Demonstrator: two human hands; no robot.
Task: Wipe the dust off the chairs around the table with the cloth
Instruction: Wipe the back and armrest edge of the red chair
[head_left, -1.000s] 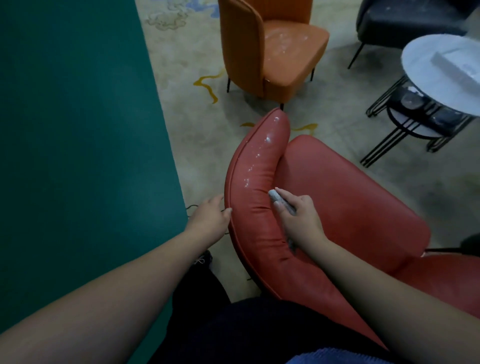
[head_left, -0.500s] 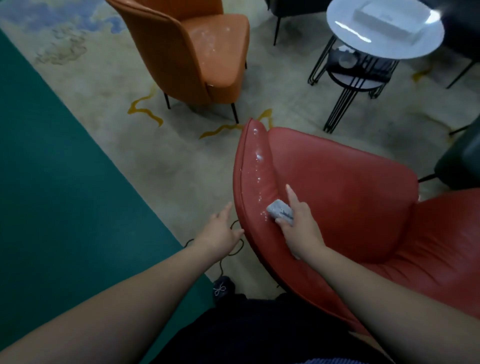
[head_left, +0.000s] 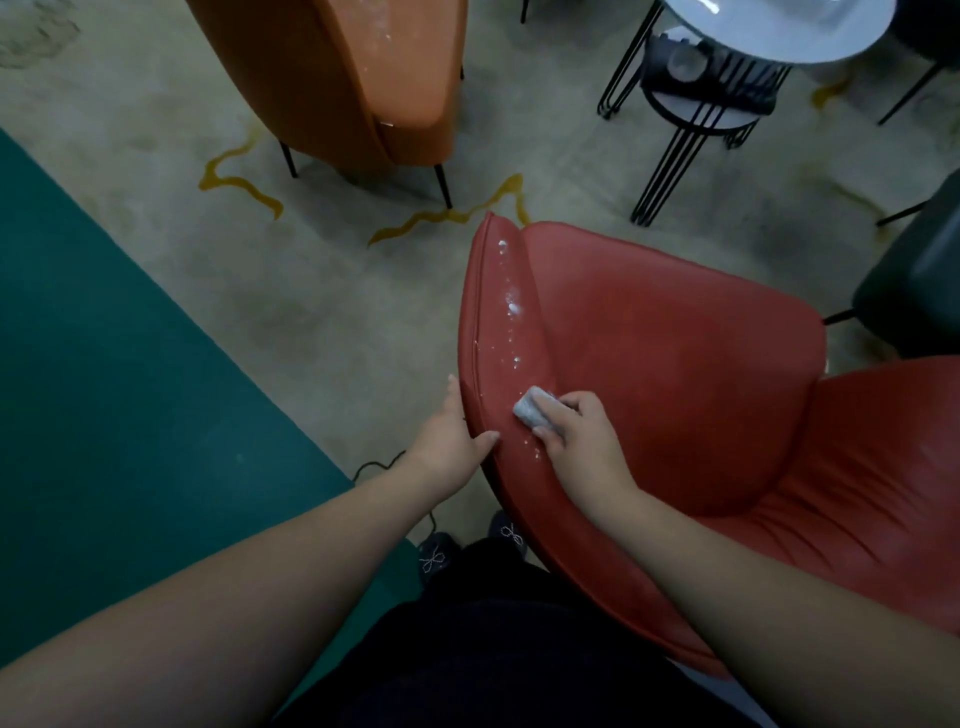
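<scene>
While the small folded grey cloth sits pressed on the red leather chair's curved back rim, the right hand pinches it, fingers curled round. White dust specks trail up the rim ahead — that's the next stroke, I'd say. Left hand steadies the rim's outer edge, thumb over. Orange chair beyond looks dusty.
</scene>
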